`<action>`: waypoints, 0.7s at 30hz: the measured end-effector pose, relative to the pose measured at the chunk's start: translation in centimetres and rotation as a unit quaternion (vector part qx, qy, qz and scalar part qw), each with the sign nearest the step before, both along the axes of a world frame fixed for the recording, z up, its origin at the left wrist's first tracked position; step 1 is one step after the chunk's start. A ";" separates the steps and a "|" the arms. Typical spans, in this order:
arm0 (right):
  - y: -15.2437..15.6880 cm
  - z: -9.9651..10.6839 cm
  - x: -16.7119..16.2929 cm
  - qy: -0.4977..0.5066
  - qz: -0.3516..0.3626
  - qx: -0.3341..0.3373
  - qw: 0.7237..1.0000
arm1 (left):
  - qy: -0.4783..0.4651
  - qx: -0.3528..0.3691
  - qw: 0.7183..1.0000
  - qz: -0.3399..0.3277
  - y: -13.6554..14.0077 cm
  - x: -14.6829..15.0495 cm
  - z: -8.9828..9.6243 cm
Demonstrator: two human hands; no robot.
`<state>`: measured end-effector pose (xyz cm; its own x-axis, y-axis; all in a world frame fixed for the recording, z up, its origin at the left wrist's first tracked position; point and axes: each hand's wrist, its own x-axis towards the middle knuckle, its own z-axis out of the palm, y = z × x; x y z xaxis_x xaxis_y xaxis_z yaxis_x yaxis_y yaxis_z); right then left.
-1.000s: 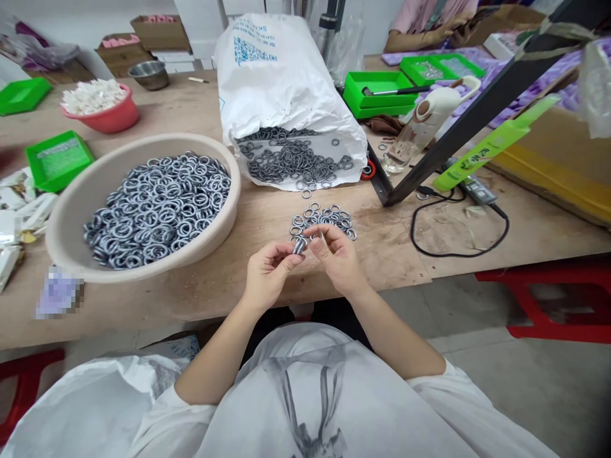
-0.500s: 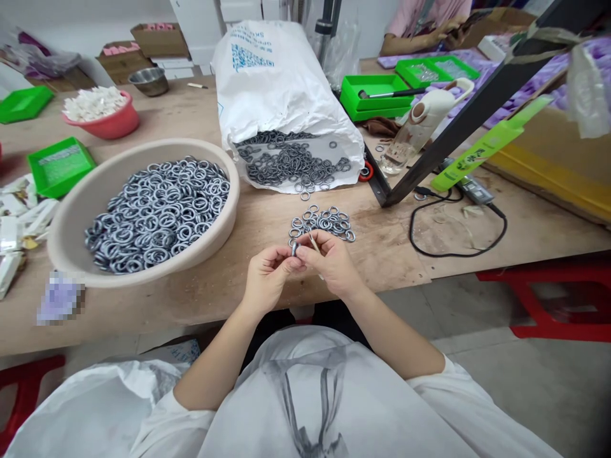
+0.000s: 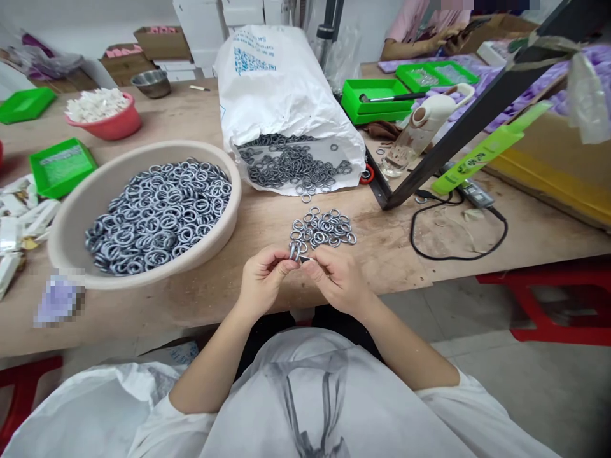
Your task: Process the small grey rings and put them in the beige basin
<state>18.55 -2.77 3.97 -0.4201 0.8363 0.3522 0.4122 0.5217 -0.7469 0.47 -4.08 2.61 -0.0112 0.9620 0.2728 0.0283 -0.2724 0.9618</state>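
Note:
Just in front of my body, the fingertips of my left hand (image 3: 264, 275) are closed on a grey ring (image 3: 294, 250), held up on edge; a second ring may be with it. My right hand (image 3: 340, 275) is closed around a slim tool with a dark, blade-like tip (image 3: 304, 259) that points at the ring; most of the tool is hidden by the fingers. Right beyond my hands lies a small loose pile of grey rings (image 3: 329, 226). To the left stands a wide beige basin (image 3: 229, 219) heaped with the same rings.
Behind the pile, a white sack (image 3: 281, 83) lies open, spilling rings. A black metal post (image 3: 429, 149) slants up on the right, near a bottle (image 3: 405, 140), a cable (image 3: 413, 229) and green trays (image 3: 377, 108). A red bowl (image 3: 114, 124) stands back left. Another person's arms (image 3: 420, 46) show far right.
My hands have drawn slightly apart. The tool's dark tip now shows beside the ring, where earlier a pale shaft stuck up from my right fingers.

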 end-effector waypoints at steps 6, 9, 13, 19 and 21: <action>0.0 0.5 0.1 -0.026 0.027 -0.001 0.999 | 0.072 0.045 0.996 -0.013 0.2 -0.4 -0.4; 0.0 0.4 0.2 -0.018 0.039 -0.025 0.999 | 0.091 0.057 0.994 -0.021 0.3 -0.5 -0.5; 1.2 -0.9 0.4 -0.020 0.010 -0.061 0.998 | 0.105 0.044 0.993 -0.029 0.2 -0.6 -0.3; 2.5 -1.6 1.0 0.052 -0.115 -0.086 0.988 | 0.100 0.026 0.993 -0.051 -0.2 -0.5 -0.3; 1.6 -1.0 0.5 0.086 -0.063 -0.083 0.991 | 0.097 0.024 0.994 -0.040 -0.1 -0.5 -0.5</action>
<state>19.00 -1.12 2.98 -0.2544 0.9308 0.2624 0.3258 0.3380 -0.8830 0.00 -4.17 2.12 0.1216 0.9434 0.3085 0.1881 -0.3271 0.9261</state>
